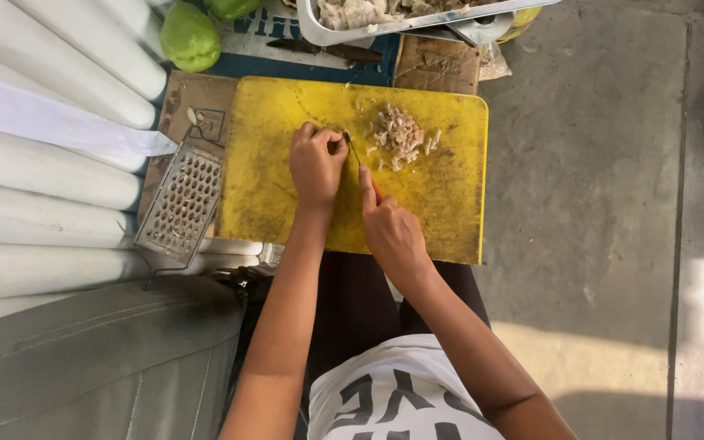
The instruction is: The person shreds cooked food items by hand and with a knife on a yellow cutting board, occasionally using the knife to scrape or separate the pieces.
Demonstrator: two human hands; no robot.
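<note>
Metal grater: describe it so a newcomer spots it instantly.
Find the yellow cutting board at centre. Just off its left edge, a flat metal grater lies tilted on brown cardboard. Its grid of punched holes and wire handle set it apart from the smooth pale gourds alongside.

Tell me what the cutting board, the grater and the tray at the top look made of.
Cutting board: likely plastic, with a matte yellow face, scuffed and stained dark.
Grater: metal, dull silver, punched with rows of holes, on a wire frame.
Tray: apparently steel or aluminium, with a thin, bright, reflective rim.
</note>
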